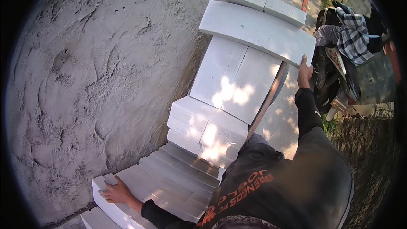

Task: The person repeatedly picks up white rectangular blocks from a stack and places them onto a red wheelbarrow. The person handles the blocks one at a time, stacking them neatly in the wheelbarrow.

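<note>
My right hand (pixel 305 73) grips the near right corner of a long white lightweight concrete block (pixel 254 30), thumb on its top face. That block lies crosswise on top of the blocks loaded on a handcart. Beneath it, two large block faces (pixel 235 79) lie side by side, with more layers (pixel 206 127) showing at the near end. At lower left my left hand (pixel 117 191) rests with spread fingers on the end of a white block (pixel 106 202) in a stack of blocks (pixel 178 178) beside the wall.
A rough plastered wall (pixel 95 70) runs along the left. The cart has a rusty side rail (pixel 267 98), a wheel (pixel 281 84) and an orange handle (pixel 305 1). On the right, a person in a checked shirt (pixel 354 39) is at a motorcycle (pixel 337 76) beside the paved path (pixel 283 121).
</note>
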`<control>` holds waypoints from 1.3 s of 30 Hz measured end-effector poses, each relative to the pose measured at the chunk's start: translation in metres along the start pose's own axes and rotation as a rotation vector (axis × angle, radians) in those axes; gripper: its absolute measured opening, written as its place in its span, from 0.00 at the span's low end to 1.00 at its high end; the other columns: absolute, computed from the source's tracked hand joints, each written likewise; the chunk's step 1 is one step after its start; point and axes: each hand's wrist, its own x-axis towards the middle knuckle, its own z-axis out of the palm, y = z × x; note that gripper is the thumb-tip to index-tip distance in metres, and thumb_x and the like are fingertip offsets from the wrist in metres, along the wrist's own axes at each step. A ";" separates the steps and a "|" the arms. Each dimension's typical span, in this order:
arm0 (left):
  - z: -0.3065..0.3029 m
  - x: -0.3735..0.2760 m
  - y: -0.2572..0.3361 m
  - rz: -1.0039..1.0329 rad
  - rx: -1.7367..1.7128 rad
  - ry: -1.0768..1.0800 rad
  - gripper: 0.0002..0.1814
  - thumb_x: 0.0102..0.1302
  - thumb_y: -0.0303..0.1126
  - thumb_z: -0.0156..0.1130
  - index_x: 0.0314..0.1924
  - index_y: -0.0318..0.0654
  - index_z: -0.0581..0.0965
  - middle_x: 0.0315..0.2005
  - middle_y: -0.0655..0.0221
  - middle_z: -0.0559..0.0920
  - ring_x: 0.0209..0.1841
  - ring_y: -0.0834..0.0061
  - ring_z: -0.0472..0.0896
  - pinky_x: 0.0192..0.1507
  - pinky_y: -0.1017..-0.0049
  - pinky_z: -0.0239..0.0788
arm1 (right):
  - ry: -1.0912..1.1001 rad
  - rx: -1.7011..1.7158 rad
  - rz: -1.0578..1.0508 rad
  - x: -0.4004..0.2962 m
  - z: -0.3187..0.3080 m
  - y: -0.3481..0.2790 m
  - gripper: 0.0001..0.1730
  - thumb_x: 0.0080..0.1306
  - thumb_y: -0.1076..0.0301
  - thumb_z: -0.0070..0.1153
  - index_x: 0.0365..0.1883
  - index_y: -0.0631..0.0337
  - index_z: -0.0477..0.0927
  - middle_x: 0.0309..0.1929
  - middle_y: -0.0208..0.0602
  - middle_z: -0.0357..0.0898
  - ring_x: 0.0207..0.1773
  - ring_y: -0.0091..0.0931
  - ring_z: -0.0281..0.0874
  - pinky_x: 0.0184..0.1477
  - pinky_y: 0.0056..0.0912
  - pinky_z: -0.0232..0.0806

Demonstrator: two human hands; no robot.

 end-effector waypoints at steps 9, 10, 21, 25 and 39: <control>-0.001 -0.004 -0.001 -0.048 0.023 -0.014 0.37 0.62 0.72 0.56 0.63 0.60 0.81 0.71 0.49 0.68 0.72 0.55 0.65 0.67 0.55 0.56 | -0.127 0.065 0.141 -0.045 -0.009 -0.009 0.55 0.65 0.35 0.63 0.69 0.79 0.64 0.65 0.66 0.72 0.70 0.52 0.70 0.71 0.47 0.62; -0.004 -0.005 -0.001 -0.049 0.019 -0.020 0.37 0.62 0.72 0.57 0.63 0.60 0.81 0.71 0.49 0.68 0.72 0.54 0.66 0.67 0.55 0.56 | -0.067 0.017 0.126 -0.040 -0.002 -0.002 0.54 0.65 0.35 0.62 0.69 0.79 0.64 0.65 0.67 0.72 0.70 0.52 0.70 0.71 0.48 0.62; -0.003 -0.007 -0.013 -0.061 -0.128 -0.096 0.37 0.60 0.65 0.64 0.63 0.50 0.81 0.71 0.44 0.67 0.74 0.48 0.61 0.72 0.52 0.51 | -0.195 -0.041 -0.022 -0.038 0.011 -0.003 0.60 0.68 0.32 0.57 0.69 0.90 0.57 0.67 0.75 0.67 0.71 0.55 0.67 0.71 0.49 0.62; -0.057 -0.004 -0.034 -0.019 -0.536 -0.129 0.42 0.65 0.62 0.63 0.69 0.38 0.73 0.72 0.35 0.62 0.78 0.43 0.54 0.78 0.50 0.42 | -0.249 -0.444 -0.041 -0.033 -0.027 -0.010 0.61 0.62 0.18 0.47 0.59 0.79 0.72 0.58 0.67 0.72 0.65 0.58 0.65 0.60 0.69 0.61; -0.166 -0.278 -0.251 -0.720 -1.044 0.372 0.21 0.73 0.33 0.63 0.63 0.34 0.76 0.63 0.54 0.79 0.68 0.58 0.74 0.72 0.59 0.62 | -2.089 0.115 -0.679 -0.550 -0.093 -0.101 0.32 0.79 0.48 0.50 0.66 0.70 0.71 0.58 0.45 0.78 0.62 0.35 0.73 0.66 0.38 0.62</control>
